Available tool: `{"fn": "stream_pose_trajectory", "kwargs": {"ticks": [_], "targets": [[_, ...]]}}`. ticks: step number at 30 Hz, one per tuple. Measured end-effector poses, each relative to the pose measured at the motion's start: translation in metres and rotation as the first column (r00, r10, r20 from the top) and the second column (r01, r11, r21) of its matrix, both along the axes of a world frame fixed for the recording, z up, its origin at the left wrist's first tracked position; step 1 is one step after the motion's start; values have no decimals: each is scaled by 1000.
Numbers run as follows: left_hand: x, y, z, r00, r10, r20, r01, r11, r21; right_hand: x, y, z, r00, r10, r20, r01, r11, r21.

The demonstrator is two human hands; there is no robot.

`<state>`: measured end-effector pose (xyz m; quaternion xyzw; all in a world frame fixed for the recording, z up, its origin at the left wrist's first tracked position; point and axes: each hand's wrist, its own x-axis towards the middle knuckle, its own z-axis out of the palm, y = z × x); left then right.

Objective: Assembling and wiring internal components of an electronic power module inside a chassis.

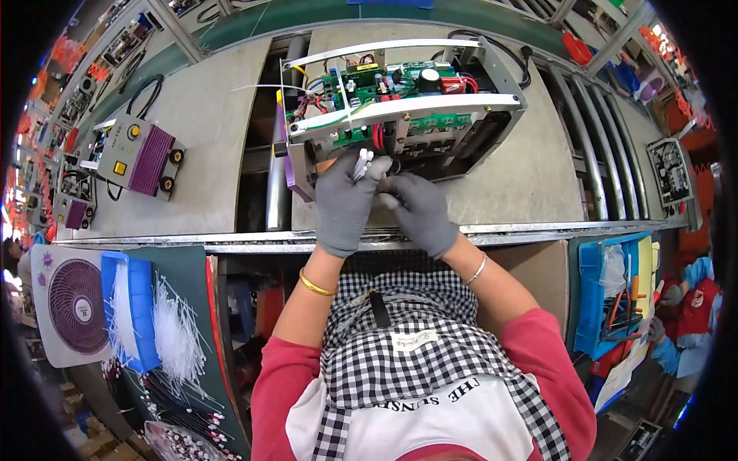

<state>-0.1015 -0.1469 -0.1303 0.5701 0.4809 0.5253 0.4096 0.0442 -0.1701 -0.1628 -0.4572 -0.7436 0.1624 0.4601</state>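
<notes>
Both hands wear grey gloves and meet at the near side of an open electrical unit (430,146) with a metal frame. Small white plastic pieces (364,163), which look like plug connectors, stick up from the curled fingers of my left hand (342,203). Close beside it, my right hand (421,209) has its fingers bent together near a dark wire; what they pinch is hidden. Above the hands, red wires (377,136) run down inside the frame. A green circuit board (403,83) with a round capacitor fills the top of the unit.
A purple and grey wheeled unit (146,157) stands left on the bench. Metal rollers (596,150) lie to the right. Below left are a blue bin (137,307), white cable ties (178,338) and a fan (77,303). A blue tool bin (590,300) sits right, near another person's hand (656,330).
</notes>
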Motion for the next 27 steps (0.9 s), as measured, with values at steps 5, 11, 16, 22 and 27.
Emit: {"fn": "stream_pose_trajectory", "kwargs": {"ticks": [5, 11, 16, 22, 27], "targets": [[3, 9, 1, 998, -29, 53, 33, 996, -86, -16, 11, -23, 995, -86, 46, 84, 996, 42], [9, 7, 7, 994, -13, 108, 24, 994, -104, -16, 12, -23, 977, -171, 126, 165, 985, 57], [1, -1, 15, 963, -30, 268, 91, 972, -216, 17, 0, 48, 996, 53, 71, -50, 998, -45], [10, 3, 15, 985, 22, 171, -2, 993, -117, 30, 18, 118, 902, -397, 169, 217, 756, 617], [15, 3, 22, 991, 23, 131, -3, 989, -147, 14, 31, 112, 885, -387, 261, 238, 855, 462]]}}
